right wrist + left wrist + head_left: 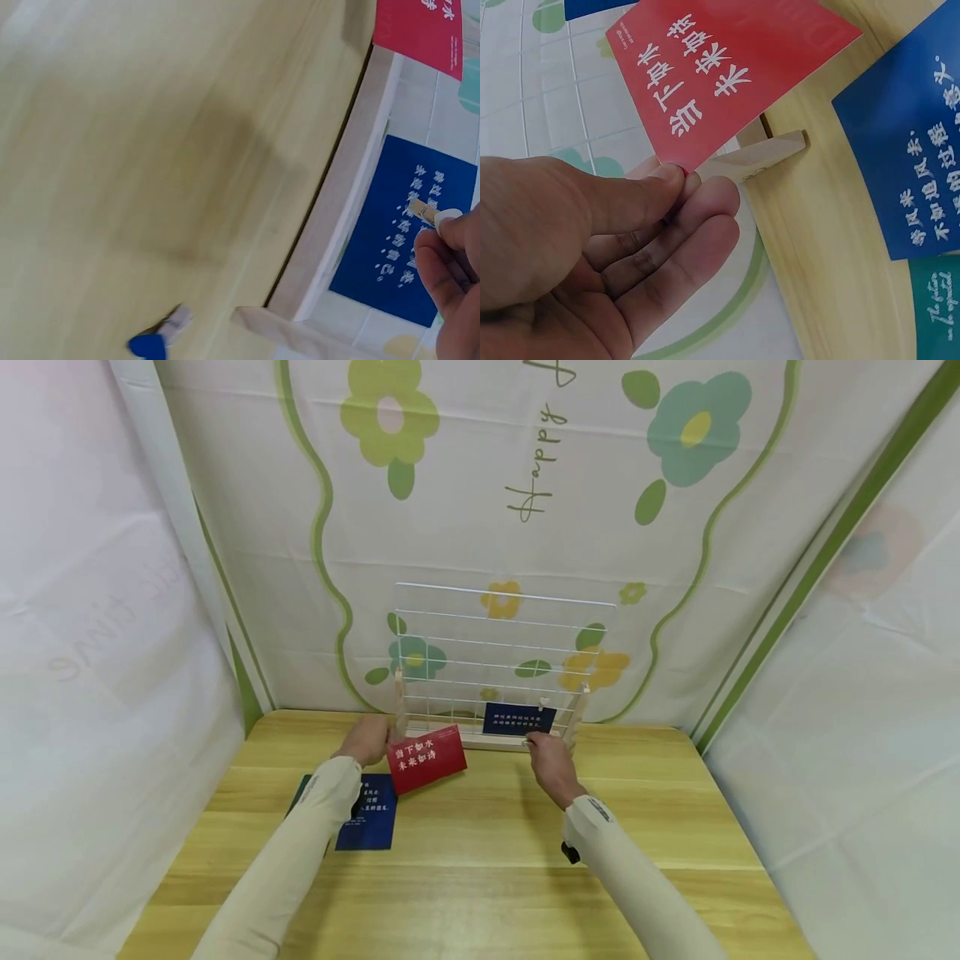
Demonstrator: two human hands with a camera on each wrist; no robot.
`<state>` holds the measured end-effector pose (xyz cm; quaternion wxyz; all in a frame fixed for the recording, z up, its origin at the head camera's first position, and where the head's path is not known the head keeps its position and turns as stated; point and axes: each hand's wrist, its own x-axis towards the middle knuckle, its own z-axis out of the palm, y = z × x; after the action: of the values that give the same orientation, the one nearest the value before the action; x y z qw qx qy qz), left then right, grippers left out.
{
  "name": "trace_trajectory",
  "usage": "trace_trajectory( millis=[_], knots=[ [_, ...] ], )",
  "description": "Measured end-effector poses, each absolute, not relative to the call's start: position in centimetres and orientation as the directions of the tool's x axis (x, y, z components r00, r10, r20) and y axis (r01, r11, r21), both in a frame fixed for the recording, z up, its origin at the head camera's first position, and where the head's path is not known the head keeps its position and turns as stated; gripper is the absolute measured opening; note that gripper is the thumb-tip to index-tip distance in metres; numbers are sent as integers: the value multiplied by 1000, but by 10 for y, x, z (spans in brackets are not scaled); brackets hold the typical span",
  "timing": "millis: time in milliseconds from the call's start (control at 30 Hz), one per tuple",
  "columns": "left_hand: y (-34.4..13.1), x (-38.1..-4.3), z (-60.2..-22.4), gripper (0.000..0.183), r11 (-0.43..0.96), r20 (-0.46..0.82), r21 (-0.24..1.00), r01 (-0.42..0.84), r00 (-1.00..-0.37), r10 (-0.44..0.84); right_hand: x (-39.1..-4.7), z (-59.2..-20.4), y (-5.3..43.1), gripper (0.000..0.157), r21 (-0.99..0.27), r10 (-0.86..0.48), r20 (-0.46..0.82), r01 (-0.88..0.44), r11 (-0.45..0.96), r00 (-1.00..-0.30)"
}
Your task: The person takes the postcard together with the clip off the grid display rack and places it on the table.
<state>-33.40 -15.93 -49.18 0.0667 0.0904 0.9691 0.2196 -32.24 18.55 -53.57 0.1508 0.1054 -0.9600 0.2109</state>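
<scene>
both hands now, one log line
left hand: pinches red rectangular card | right hand: pinches small wooden clip | blue rectangular card: against white wire grid

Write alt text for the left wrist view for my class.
A left hand pinches one corner of a red card printed with white Chinese characters. Behind are a white wire grid and a wooden tabletop holding a blue card and a green card.

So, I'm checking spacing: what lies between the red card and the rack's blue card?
In the right wrist view, part of the wire grid, with pale cloth behind it.
</scene>
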Motion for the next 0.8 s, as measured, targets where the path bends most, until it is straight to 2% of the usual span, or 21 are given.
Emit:
trace_trajectory(
  millis=[233, 433, 800],
  knots=[
    [-160, -329, -499, 12, 863, -115, 495, 103, -976, 182, -311, -547, 206, 14, -397, -106, 343, -247, 884, -933],
    [-157, -324, -503, 7, 874, -114, 475, 97, -979, 170, -303, -559, 223, 13, -447, -60, 331, -213, 869, -942],
    [-154, -321, -511, 6, 877, -130, 474, 76, -979, 155, -294, -574, 249, 10, -451, 1, 363, -176, 875, -932]
  ],
)
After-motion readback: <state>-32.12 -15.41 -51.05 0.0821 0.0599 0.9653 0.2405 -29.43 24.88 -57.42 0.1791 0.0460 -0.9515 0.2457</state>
